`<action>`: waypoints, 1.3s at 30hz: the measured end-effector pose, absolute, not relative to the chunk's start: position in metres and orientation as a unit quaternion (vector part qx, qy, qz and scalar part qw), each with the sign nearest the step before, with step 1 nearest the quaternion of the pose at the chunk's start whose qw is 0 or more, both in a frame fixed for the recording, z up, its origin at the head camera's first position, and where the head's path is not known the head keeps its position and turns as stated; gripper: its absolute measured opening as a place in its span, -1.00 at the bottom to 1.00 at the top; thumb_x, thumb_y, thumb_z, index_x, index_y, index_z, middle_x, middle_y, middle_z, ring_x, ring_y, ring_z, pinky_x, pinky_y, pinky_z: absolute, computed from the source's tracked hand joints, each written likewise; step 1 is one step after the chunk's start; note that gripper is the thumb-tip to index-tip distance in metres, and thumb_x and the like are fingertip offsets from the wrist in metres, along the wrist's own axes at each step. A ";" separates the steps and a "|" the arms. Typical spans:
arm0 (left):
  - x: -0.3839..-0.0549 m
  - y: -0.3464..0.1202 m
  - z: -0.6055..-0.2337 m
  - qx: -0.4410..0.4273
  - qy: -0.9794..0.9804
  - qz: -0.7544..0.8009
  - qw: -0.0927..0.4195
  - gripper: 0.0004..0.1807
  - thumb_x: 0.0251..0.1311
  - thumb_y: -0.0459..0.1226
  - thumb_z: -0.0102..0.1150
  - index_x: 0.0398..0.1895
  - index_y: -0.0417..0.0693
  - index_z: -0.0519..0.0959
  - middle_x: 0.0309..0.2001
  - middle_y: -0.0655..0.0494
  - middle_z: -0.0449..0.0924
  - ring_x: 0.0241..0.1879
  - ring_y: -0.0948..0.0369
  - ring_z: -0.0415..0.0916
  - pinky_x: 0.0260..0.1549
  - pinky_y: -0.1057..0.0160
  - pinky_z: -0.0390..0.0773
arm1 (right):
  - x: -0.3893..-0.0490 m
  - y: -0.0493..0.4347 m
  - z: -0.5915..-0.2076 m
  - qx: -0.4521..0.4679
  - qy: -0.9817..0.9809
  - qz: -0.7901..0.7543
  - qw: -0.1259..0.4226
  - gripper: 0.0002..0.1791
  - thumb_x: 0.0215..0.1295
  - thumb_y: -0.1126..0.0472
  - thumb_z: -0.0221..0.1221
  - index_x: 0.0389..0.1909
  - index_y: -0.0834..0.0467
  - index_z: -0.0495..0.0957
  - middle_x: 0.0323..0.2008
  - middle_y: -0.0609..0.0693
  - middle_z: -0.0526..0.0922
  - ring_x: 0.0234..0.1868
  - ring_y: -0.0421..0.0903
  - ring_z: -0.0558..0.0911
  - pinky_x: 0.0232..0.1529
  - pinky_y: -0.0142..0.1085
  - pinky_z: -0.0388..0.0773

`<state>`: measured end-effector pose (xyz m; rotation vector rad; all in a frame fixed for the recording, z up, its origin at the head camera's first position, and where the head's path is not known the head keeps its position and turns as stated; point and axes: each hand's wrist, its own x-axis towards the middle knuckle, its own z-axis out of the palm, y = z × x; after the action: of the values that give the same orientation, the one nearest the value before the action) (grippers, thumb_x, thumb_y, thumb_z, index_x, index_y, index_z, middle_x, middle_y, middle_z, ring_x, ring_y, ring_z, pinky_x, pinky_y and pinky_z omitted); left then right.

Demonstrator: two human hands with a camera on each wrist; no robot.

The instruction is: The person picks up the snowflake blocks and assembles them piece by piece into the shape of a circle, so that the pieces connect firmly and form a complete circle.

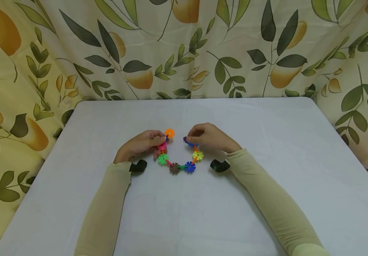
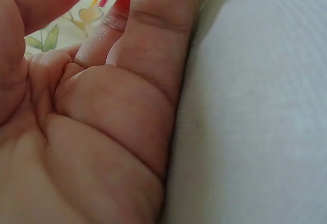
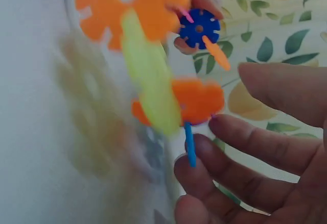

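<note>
A curved chain of colourful notched plastic discs, linked edge to edge, hangs in a U between the hands in the head view. My left hand (image 1: 144, 142) pinches its left end near a pink disc (image 1: 162, 146); an orange disc (image 1: 169, 133) sticks up past the thumb. My right hand (image 1: 211, 137) holds the other end, fingertips at a small purple disc (image 1: 185, 139). Between them run a green disc (image 1: 163, 159), a brown disc (image 1: 174, 168), a blue disc (image 1: 190, 167) and a yellow disc (image 1: 198, 155). The left palm (image 2: 107, 122) hides most of the chain in the left wrist view.
A white-covered table (image 1: 177, 213) lies under both forearms. Behind it hangs a leaf-and-fruit patterned curtain (image 1: 177, 46). Black wrist-worn devices (image 1: 138, 166) sit beside both wrists, close over the tabletop.
</note>
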<state>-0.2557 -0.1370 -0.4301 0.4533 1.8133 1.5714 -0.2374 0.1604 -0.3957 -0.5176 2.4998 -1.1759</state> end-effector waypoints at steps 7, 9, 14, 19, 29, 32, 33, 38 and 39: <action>-0.256 -0.135 -0.431 0.172 0.696 0.602 0.353 -0.64 0.68 -0.18 0.04 0.21 -0.34 0.42 -0.36 -0.04 0.65 -0.51 0.15 0.49 -0.44 0.30 0.59 | -0.234 0.155 -0.404 -0.200 0.881 -0.402 0.150 -0.85 0.41 0.27 0.35 -0.08 0.24 0.74 -0.22 0.04 0.70 -0.19 -0.01 0.57 -0.13 -0.19 0.54; -0.255 -0.135 -0.431 0.169 0.694 0.602 0.355 -0.62 0.68 -0.16 0.05 0.25 -0.31 0.41 -0.40 -0.05 0.62 -0.54 0.15 0.46 -0.46 0.30 0.56 | -0.234 0.155 -0.406 -0.210 0.880 -0.404 0.135 -0.88 0.42 0.33 0.32 -0.10 0.26 0.74 -0.23 0.06 0.71 -0.22 -0.01 0.58 -0.17 -0.21 0.55; -0.254 -0.132 -0.431 0.161 0.694 0.607 0.351 -0.63 0.69 -0.14 0.03 0.29 -0.24 0.44 -0.42 -0.07 0.63 -0.59 0.15 0.44 -0.51 0.29 0.54 | -0.235 0.157 -0.410 -0.227 0.882 -0.402 0.098 -0.90 0.43 0.39 0.28 -0.12 0.26 0.73 -0.19 0.07 0.73 -0.27 -0.03 0.61 -0.26 -0.24 0.58; -0.254 -0.126 -0.433 0.168 0.701 0.608 0.333 -0.70 0.71 -0.17 0.00 0.08 -0.27 0.52 -0.42 -0.07 0.65 -0.66 0.18 0.41 -0.60 0.30 0.51 | -0.234 0.157 -0.407 -0.240 0.876 -0.409 0.084 -0.90 0.43 0.40 0.28 -0.12 0.26 0.72 -0.16 0.08 0.73 -0.29 -0.02 0.61 -0.29 -0.24 0.57; -0.252 -0.115 -0.427 0.156 0.759 0.559 0.294 -0.74 0.67 -0.18 0.06 0.00 -0.20 0.62 -0.48 0.04 0.50 -0.64 0.19 0.32 -0.66 0.35 0.32 | -0.234 0.154 -0.407 -0.274 0.865 -0.417 0.057 -0.85 0.40 0.48 0.26 -0.12 0.27 0.74 -0.15 0.08 0.72 -0.22 0.01 0.64 -0.18 -0.16 0.62; -0.253 -0.113 -0.428 0.160 0.768 0.550 0.288 -0.75 0.66 -0.19 0.07 -0.01 -0.20 0.64 -0.52 0.04 0.48 -0.66 0.19 0.32 -0.67 0.34 0.32 | -0.234 0.153 -0.408 -0.284 0.863 -0.415 0.047 -0.84 0.39 0.50 0.26 -0.12 0.28 0.75 -0.15 0.09 0.72 -0.14 0.04 0.63 -0.07 -0.09 0.62; -0.253 -0.112 -0.427 0.162 0.768 0.550 0.287 -0.75 0.66 -0.19 0.07 -0.01 -0.20 0.64 -0.51 0.05 0.53 -0.66 0.19 0.32 -0.67 0.34 0.32 | -0.234 0.152 -0.408 -0.286 0.863 -0.414 0.045 -0.84 0.39 0.50 0.26 -0.13 0.28 0.75 -0.15 0.09 0.72 -0.13 0.04 0.63 -0.04 -0.08 0.62; -0.254 -0.109 -0.429 0.175 0.762 0.553 0.287 -0.74 0.65 -0.20 0.08 -0.04 -0.21 0.66 -0.49 0.04 0.65 -0.69 0.21 0.32 -0.69 0.33 0.30 | -0.234 0.150 -0.409 -0.285 0.867 -0.407 0.035 -0.84 0.39 0.49 0.28 -0.13 0.27 0.77 -0.14 0.08 0.73 -0.14 0.03 0.63 -0.02 -0.07 0.62; -0.254 -0.108 -0.429 0.178 0.762 0.552 0.287 -0.74 0.65 -0.20 0.08 -0.04 -0.22 0.66 -0.49 0.04 0.65 -0.69 0.21 0.32 -0.69 0.33 0.30 | -0.234 0.150 -0.409 -0.285 0.868 -0.406 0.034 -0.84 0.39 0.49 0.28 -0.13 0.26 0.77 -0.14 0.07 0.73 -0.14 0.02 0.63 -0.03 -0.08 0.62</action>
<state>-0.2545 -0.1082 -0.4292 0.4745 2.0366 1.4761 -0.2342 0.1501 -0.4091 -0.8777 2.6682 -1.2481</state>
